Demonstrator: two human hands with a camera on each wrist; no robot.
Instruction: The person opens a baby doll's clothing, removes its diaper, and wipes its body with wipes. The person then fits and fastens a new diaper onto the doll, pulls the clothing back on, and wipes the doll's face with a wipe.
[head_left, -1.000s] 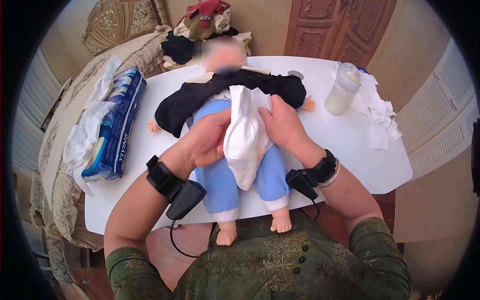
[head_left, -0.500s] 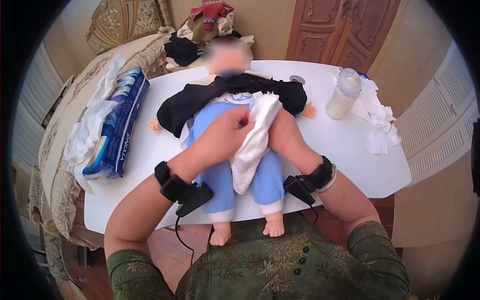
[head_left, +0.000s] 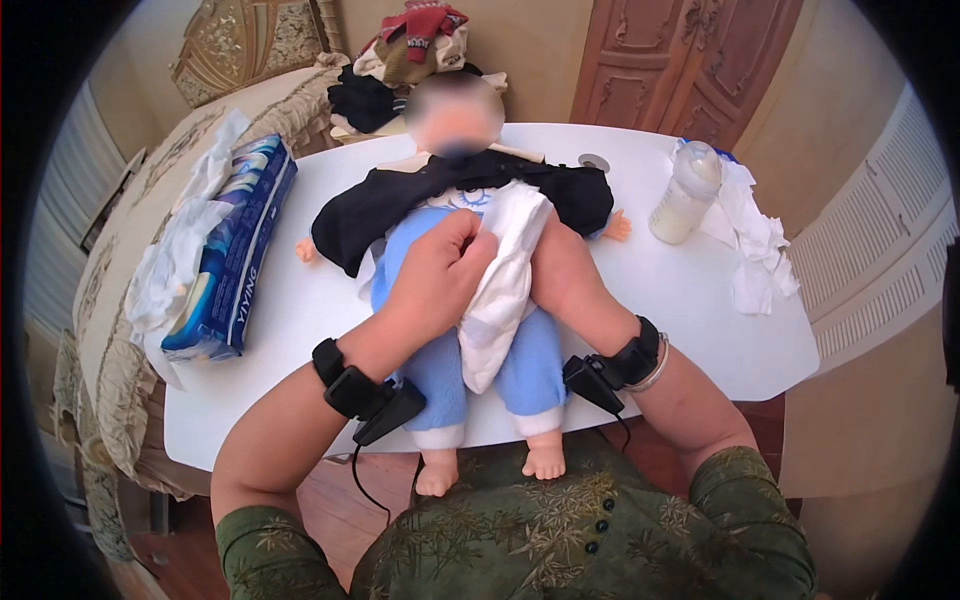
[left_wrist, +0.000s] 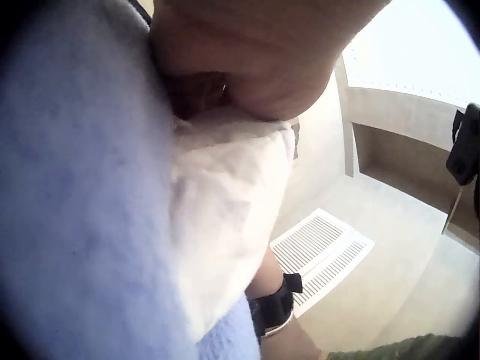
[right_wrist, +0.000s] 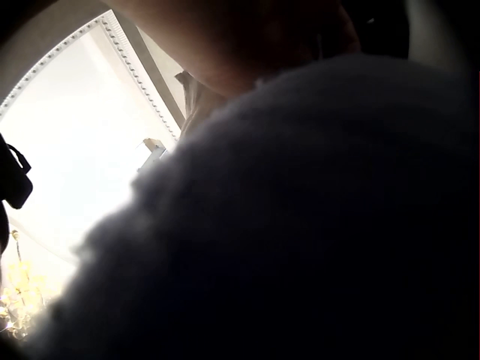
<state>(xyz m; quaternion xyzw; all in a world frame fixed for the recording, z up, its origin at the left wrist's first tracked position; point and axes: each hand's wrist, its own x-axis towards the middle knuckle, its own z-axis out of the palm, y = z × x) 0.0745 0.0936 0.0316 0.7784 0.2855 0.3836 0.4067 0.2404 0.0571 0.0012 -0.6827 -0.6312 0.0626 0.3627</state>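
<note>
A white folded diaper (head_left: 500,300) slants over the front of a doll in light blue trousers (head_left: 430,375). My left hand (head_left: 440,275) pinches the diaper's left edge between thumb and curled fingers. At the diaper's upper right edge is my right hand (head_left: 570,265), its fingers hidden behind the white material. The left wrist view shows the diaper (left_wrist: 225,210) hanging below the left hand (left_wrist: 247,67), beside blue fleece. Dark, blurred cloth (right_wrist: 285,225) fills much of the right wrist view. A black garment (head_left: 385,215) covers the doll's upper body and arms.
A blue diaper pack (head_left: 235,260) with white pieces on top lies at the table's left. A baby bottle (head_left: 686,195) stands at the right, beside crumpled white tissues (head_left: 755,270). The doll's feet (head_left: 543,457) overhang the white table's (head_left: 700,340) front edge.
The diaper has turned from facing me to a narrow slant. My left hand has moved up and right across it, and the right hand has gone partly behind it.
</note>
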